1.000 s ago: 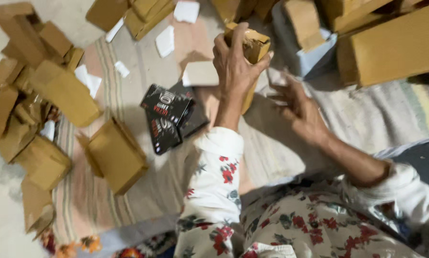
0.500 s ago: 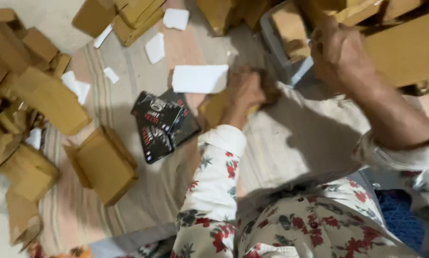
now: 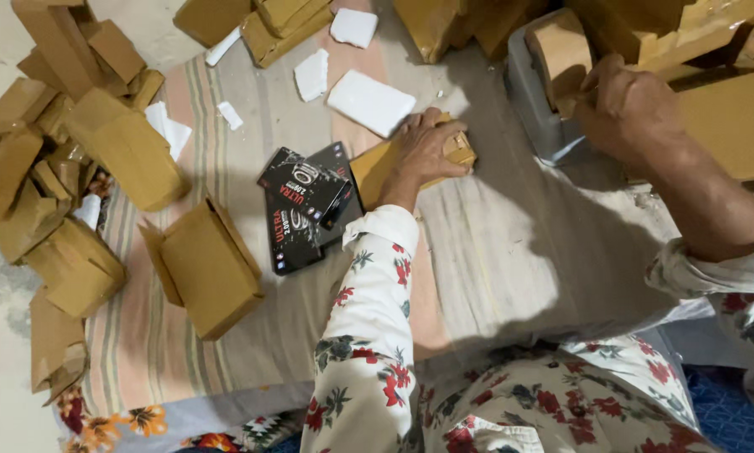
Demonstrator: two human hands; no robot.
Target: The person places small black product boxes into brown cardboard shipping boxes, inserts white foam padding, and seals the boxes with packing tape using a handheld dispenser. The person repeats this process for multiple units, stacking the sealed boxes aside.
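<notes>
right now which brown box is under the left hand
The small brown box beside the black packets; the left hand presses on it, unlike the others.

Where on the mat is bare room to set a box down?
Free: the striped mat between the left hand, the right hand and the lap. Crowded: the cardboard boxes at left, and the black packets.

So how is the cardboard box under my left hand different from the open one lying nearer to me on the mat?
The box under the left hand is closed and pressed flat to the mat; the open box lies untouched with its flaps spread. The held box is mostly hidden by the hand and looks smaller; the open one shows fully. Both are plain brown cardboard on the striped mat.
</notes>
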